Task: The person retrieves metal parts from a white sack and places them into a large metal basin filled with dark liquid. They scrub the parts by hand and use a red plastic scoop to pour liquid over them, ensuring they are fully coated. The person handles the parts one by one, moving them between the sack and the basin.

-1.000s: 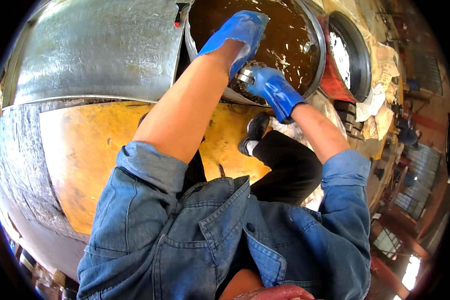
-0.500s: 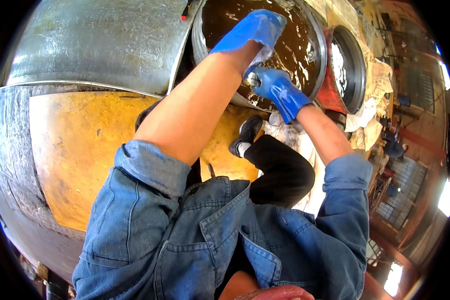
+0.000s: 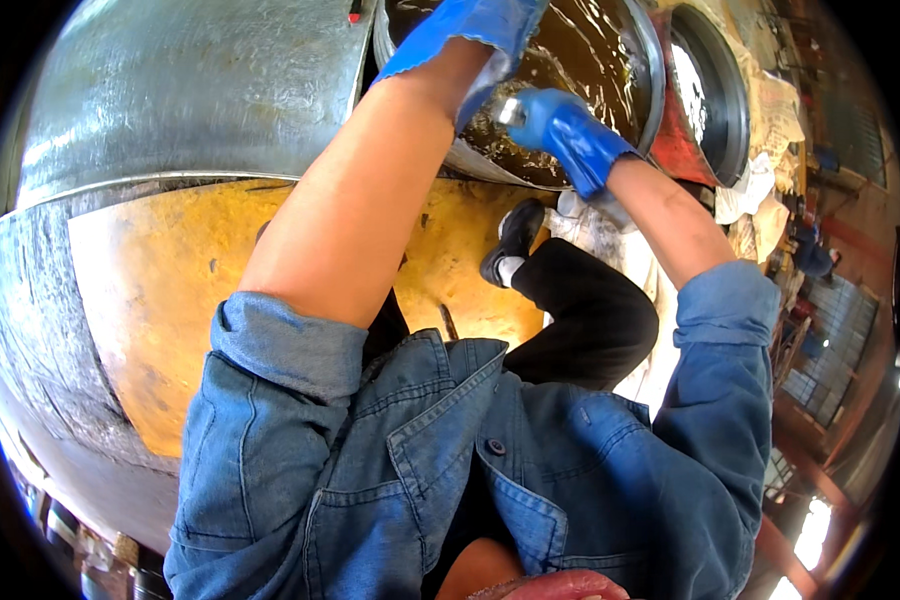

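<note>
Both of my hands wear blue rubber gloves and are over a large round metal drum (image 3: 658, 85) holding brown, glossy liquid (image 3: 595, 55). My left hand (image 3: 505, 25) reaches across its far left part; the top edge of the picture cuts it off and its fingers do not show. Nearer to me and to the right, my right hand (image 3: 560, 122) is closed around a small shiny metal piece (image 3: 511, 112), whose kind I cannot make out. The loose left cuff hangs just left of this piece.
A red drum (image 3: 673, 120) with a dark rim stands right of the large one. Grey sheet metal (image 3: 190, 90) lies on the left, a yellow worn panel (image 3: 160, 310) below it. Pale sacks (image 3: 770, 110) are at the right. A person (image 3: 815, 262) is farther off.
The view has shifted, so the drums sit higher in the picture. My left hand has moved left and away from me, and the gap between the hands has widened slightly. My right hand keeps its grip.
</note>
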`<state>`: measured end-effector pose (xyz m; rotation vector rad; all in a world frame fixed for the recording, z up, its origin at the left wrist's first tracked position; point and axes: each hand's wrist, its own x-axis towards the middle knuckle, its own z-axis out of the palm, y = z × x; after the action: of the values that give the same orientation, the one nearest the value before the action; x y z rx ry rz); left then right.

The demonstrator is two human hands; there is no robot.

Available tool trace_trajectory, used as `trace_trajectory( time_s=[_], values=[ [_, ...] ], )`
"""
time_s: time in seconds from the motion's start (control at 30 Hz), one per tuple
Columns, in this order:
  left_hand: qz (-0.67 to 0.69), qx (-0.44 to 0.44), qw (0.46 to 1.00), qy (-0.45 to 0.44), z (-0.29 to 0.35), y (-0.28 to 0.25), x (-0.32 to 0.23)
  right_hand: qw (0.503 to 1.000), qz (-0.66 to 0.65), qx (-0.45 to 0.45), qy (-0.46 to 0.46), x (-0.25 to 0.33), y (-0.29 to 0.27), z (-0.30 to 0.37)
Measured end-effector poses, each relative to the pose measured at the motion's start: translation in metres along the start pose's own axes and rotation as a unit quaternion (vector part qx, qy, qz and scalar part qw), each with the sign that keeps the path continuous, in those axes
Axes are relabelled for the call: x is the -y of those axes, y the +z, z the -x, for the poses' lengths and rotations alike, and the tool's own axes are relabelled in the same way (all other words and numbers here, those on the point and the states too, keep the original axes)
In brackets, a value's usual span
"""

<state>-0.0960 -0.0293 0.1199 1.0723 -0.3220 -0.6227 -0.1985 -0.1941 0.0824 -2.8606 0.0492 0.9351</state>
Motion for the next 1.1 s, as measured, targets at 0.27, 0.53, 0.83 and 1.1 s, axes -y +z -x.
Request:
trace_trajectory(
  time_s=[0.27,0.53,0.83,1.1],
  values=[
    [-0.132,0.039,0.987,0.082,-0.007,-0.032,0.034,0.996,-0.056,-0.012,0.073,0.007,-0.019,-0.001],
    [0.003,-0.01,0.993,-0.115,0.021,0.01,-0.045,0.997,-0.061,-0.054,-0.003,0.011,-0.026,0.006],
    [0.133,-0.02,0.982,-0.132,0.005,-0.005,-0.025,0.995,-0.009,-0.075,-0.067,0.007,-0.018,0.0],
    [0.15,-0.042,0.98,-0.123,0.005,-0.005,-0.02,0.961,-0.239,0.011,0.136,0.013,-0.033,0.008]
  ],
)
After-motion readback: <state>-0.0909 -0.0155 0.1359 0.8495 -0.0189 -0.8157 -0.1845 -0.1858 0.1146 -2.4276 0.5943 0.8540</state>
